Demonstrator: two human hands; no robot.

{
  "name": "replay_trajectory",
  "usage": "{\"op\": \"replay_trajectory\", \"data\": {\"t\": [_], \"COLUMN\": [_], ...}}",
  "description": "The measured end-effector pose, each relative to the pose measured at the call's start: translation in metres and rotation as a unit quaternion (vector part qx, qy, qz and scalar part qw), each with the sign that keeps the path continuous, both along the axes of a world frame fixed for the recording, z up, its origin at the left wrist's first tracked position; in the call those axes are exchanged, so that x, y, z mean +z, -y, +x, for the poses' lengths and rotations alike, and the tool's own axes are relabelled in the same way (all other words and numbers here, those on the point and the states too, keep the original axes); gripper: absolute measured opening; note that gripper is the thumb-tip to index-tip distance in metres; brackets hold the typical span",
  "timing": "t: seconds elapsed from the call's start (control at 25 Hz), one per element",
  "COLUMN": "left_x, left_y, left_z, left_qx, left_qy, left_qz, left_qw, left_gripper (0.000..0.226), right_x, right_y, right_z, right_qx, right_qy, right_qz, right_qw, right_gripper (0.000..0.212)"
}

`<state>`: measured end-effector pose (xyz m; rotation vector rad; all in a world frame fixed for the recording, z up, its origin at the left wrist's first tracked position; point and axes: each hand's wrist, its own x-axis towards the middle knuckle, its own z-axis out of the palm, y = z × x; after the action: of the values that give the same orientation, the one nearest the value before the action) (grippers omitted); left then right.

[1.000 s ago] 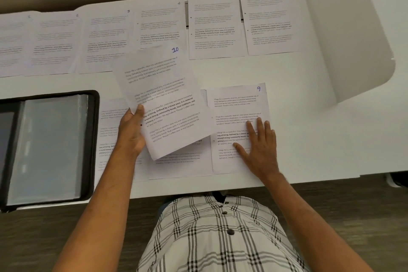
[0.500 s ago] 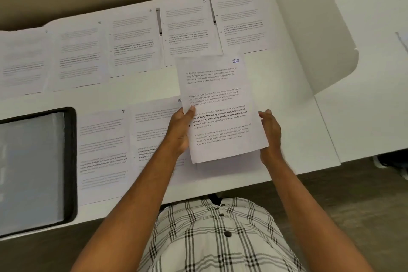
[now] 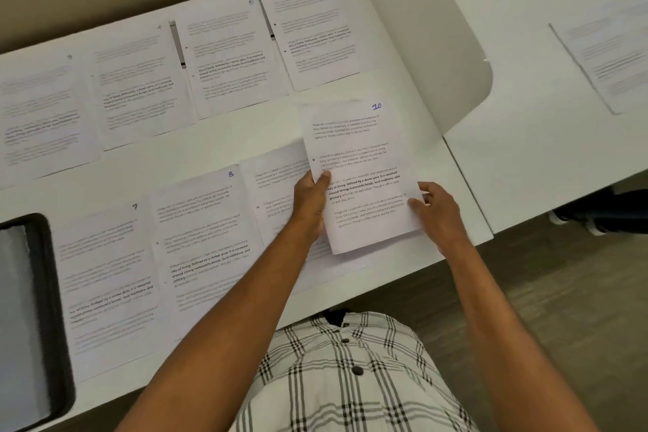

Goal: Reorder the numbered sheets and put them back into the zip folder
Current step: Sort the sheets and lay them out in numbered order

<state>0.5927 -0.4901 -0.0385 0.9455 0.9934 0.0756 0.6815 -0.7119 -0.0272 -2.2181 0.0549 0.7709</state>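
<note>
Sheet 10 (image 3: 357, 158) is held just above the desk's front right part. My left hand (image 3: 312, 200) pinches its left edge, thumb on top. My right hand (image 3: 434, 210) grips its lower right edge. Under it lies another sheet (image 3: 277, 193), mostly covered. To the left lie sheet 8 (image 3: 200, 231) and sheet 7 (image 3: 105, 273). The back row holds sheet 6 (image 3: 315, 31), sheet 5 (image 3: 224, 56) and further sheets (image 3: 136, 91) to the left. The black zip folder (image 3: 31, 319) lies open at the left edge.
A white divider panel (image 3: 420, 31) stands at the desk's right end. Beyond it, a neighbouring desk carries one more printed sheet (image 3: 610, 56). The white desk's front edge (image 3: 368, 295) runs just in front of my checked shirt.
Sheet 10 travelled right, from over the middle sheets to the right end of the front row. My right hand left sheet 9 and took hold of sheet 10's right edge.
</note>
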Motion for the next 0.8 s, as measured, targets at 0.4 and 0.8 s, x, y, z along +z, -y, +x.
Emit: {"op": "replay_trajectory", "data": {"t": [0.4, 0.8], "left_x": [-0.013, -0.052], "left_y": [-0.018, -0.04], "left_z": [-0.049, -0.111], "left_qx": [-0.222, -0.358], "left_qy": [-0.045, -0.208], "left_qz": [0.482, 0.635], "left_qw": [0.846, 0.652], "left_gripper": [0.034, 0.083], "right_x": [-0.016, -0.058], "right_y": [0.019, -0.034], "right_z": [-0.002, -0.05], "right_qx": [0.01, 0.27], "right_qy": [0.256, 0.288], "right_qz": [-0.174, -0.14], "right_qw": [0.951, 0.908], "right_gripper": [0.053, 0.081]}}
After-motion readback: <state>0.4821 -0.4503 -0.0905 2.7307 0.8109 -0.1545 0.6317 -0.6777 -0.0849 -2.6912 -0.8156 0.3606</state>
